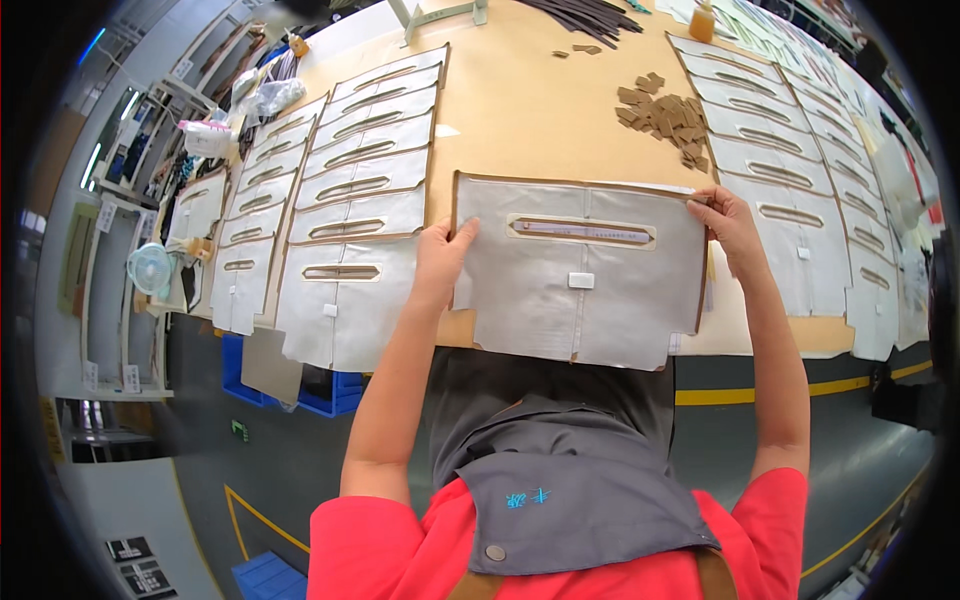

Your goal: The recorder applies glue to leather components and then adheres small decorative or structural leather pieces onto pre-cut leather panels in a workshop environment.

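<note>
At left, overlapping silvery-grey, slotted sheet panels with brown edging (365, 312) line a tan bench (540, 115); beside them, the left hand (443, 258) pinches the left edge of a matching rectangular panel (520, 310) at the bench's near side. Beyond the panel sits a loose pile of small, flat brown pieces (668, 116); the right hand (733, 225) grips the panel's upper right corner, near more slotted rows (800, 262). A wide swing could scatter the pile or skew the rows; a loosened pinch could drop the panel past the near edge. Tan surface beyond offers room.
</note>
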Motion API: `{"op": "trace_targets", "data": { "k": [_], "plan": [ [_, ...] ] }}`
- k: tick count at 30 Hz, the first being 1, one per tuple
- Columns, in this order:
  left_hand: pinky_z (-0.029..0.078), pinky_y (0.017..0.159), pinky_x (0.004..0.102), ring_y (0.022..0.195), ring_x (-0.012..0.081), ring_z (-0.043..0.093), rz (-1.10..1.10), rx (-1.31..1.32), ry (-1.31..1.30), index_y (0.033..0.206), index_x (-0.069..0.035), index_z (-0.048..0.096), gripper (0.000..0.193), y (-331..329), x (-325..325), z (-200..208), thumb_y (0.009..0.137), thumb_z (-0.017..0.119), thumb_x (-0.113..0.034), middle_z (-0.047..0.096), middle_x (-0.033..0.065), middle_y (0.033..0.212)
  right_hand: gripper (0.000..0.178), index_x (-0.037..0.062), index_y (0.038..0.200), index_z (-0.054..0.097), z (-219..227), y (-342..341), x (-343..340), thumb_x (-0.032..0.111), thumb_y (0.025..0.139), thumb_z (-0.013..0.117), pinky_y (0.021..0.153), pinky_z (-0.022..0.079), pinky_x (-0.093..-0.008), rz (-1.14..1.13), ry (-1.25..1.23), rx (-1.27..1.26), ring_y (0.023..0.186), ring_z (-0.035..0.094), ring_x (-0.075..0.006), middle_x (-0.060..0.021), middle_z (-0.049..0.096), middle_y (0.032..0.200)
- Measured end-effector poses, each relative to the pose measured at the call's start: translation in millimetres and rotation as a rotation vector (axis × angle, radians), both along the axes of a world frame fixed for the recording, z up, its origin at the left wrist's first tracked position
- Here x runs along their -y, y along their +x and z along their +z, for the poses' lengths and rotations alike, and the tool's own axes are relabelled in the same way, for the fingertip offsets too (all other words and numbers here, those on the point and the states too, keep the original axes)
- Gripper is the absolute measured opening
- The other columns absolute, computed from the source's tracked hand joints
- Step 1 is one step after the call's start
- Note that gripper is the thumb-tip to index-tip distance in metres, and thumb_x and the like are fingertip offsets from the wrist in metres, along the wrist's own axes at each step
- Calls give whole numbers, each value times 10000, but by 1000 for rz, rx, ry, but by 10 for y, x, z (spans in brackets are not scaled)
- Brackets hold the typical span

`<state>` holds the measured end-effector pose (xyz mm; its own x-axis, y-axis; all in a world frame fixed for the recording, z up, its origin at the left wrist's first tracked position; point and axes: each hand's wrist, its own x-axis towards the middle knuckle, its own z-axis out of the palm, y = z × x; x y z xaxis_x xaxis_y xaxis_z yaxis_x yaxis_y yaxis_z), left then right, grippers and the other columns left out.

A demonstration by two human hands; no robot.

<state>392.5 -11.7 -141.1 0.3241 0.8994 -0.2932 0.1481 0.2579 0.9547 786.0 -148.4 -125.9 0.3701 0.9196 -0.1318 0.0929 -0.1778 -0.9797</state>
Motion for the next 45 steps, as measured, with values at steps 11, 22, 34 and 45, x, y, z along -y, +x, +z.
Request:
{"op": "trace_targets", "data": {
  "k": [11, 22, 34, 45],
  "plan": [
    [441, 872, 373, 978, 288, 545, 113, -713, 1081, 1273, -87, 569, 505, 239, 150, -12, 798, 740, -93, 603, 95, 996, 259, -3, 1154, 604, -100, -114, -117, 80, 911, 634, 680, 435, -177, -138, -41, 34, 778, 554, -35, 11, 644, 900],
    [442, 805, 351, 907, 237, 542, -182, -572, 1051, 1075, -109, 702, 241, 224, 214, -154, 848, 672, -34, 614, 45, 994, 368, -19, 1260, 550, -158, -80, -3, 53, 908, 630, 692, 419, -179, -142, -115, 242, 756, 509, -44, 32, 546, 810],
    [448, 784, 350, 921, 235, 540, -252, -651, 1030, 1091, -98, 703, 279, 266, 251, -121, 836, 655, 6, 595, 55, 1033, 383, 24, 1252, 577, -200, -106, 25, 26, 878, 664, 679, 413, -179, -197, -125, 374, 752, 479, -44, 33, 516, 813],
    [451, 772, 330, 948, 238, 527, -259, -690, 1048, 1102, -90, 705, 238, 280, 253, -100, 890, 627, -16, 586, 73, 1056, 261, 41, 1063, 677, -63, -622, 364, 33, 804, 709, 857, 486, -366, 127, 112, 1001, 1023, 600, -277, -91, 648, 1095]
  ]
}}
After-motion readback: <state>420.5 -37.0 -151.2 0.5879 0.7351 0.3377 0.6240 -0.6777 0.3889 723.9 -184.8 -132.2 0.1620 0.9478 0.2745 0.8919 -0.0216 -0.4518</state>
